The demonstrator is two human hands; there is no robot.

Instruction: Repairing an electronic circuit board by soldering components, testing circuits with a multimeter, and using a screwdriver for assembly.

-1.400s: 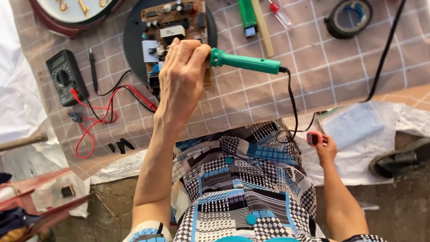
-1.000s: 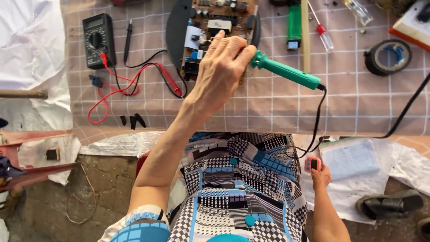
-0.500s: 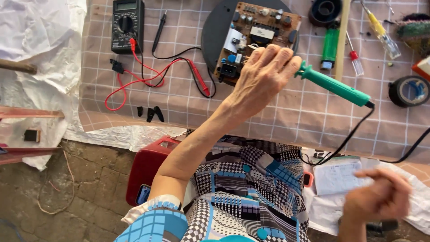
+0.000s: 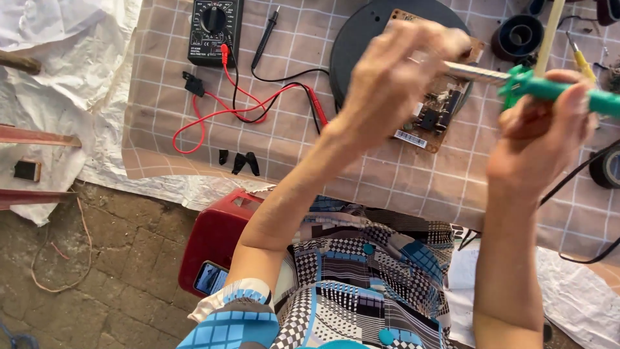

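Note:
A soldering iron with a green handle (image 4: pixel 549 87) and a metal barrel (image 4: pixel 471 72) is held in the air above a brown circuit board (image 4: pixel 439 110). The board lies on a black round disc (image 4: pixel 361 45). My right hand (image 4: pixel 539 139) is wrapped around the green handle from below. My left hand (image 4: pixel 394 71), blurred, has its fingers closed at the barrel's front end. The iron's black cord (image 4: pixel 581 174) hangs down to the right.
A black multimeter (image 4: pixel 215 22) with red and black leads (image 4: pixel 258 106) lies on the checked cloth (image 4: pixel 168 97) at the left. A black spool (image 4: pixel 520 35), a wooden stick (image 4: pixel 549 29), a yellow screwdriver (image 4: pixel 581 61) and a tape roll (image 4: pixel 607 165) sit right. A red stool (image 4: pixel 216 236) carries a phone (image 4: pixel 210 278).
My right hand has come up from my lap and taken the green handle. My left hand has slid forward to the metal barrel. The view has shifted left and down.

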